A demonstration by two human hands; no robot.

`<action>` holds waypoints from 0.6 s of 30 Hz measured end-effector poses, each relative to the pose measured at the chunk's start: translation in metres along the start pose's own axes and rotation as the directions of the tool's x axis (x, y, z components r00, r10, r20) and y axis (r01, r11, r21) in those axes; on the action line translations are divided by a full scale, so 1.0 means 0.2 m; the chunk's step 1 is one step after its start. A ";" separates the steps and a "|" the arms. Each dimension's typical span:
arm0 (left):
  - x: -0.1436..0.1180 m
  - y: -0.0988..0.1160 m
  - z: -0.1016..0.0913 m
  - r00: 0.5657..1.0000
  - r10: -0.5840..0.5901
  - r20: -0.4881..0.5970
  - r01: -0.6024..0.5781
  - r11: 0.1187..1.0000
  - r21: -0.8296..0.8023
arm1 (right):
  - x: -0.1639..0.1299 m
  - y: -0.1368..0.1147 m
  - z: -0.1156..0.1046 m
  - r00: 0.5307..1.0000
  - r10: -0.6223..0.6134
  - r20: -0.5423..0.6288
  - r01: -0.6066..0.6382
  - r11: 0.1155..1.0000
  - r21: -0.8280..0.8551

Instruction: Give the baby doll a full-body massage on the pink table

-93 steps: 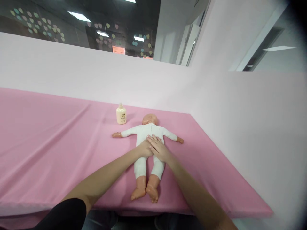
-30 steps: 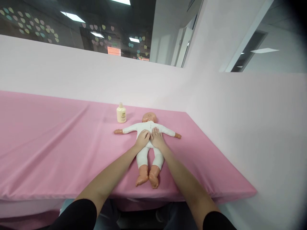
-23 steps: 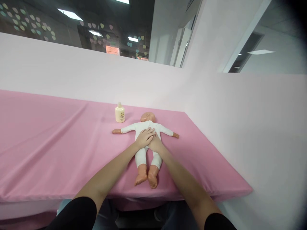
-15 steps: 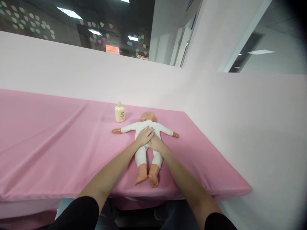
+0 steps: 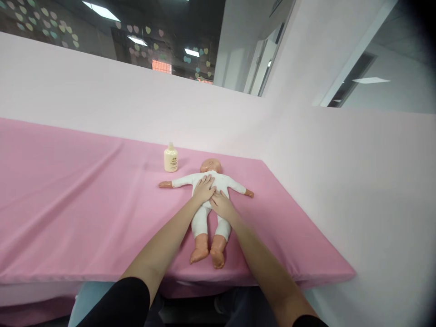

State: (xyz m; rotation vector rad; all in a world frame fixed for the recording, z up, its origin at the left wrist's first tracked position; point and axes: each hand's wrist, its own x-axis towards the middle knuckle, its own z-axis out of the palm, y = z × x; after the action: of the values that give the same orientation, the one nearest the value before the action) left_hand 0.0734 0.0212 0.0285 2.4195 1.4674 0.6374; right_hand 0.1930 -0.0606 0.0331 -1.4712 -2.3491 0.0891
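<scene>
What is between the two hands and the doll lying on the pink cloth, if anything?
Nothing visible. The left hand lies flat on the chest of the doll, and the right hand lies flat just below it on the belly. The only other object, the bottle, stands apart, beyond the doll's outstretched arm.

We wore short black sleeves ending near the elbows; our forearms and both hands were bare, without gloves.

One doll (image 5: pixel 218 181) lies on one pink mat (image 5: pixel 85 204), and one bottle (image 5: pixel 170 158) stands near its head. Two hands are on the doll: one left hand (image 5: pixel 203 190) and one right hand (image 5: pixel 221 205).
</scene>
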 end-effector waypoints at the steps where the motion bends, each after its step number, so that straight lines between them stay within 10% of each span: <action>1: 0.00 0.00 0.00 1.000 -0.024 -0.020 0.025 1.000 0.008 | 0.00 0.00 0.00 1.000 0.022 0.008 -0.022 1.000 -0.016; 10: -0.02 0.01 0.03 0.985 -0.127 -0.120 0.134 0.990 0.050 | 0.10 0.01 0.03 0.975 0.214 0.060 -0.197 0.957 -0.214; 18: -0.02 -0.05 0.02 0.996 -0.084 -0.004 0.084 0.994 0.066 | 0.23 0.13 0.00 0.993 -0.001 0.117 0.021 0.984 -0.176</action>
State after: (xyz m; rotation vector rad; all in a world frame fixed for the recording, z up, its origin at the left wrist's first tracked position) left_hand 0.0664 0.0225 0.0197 2.3910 1.6054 0.5808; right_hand 0.1969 -0.0088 0.0388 -1.5736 -2.5145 -0.0391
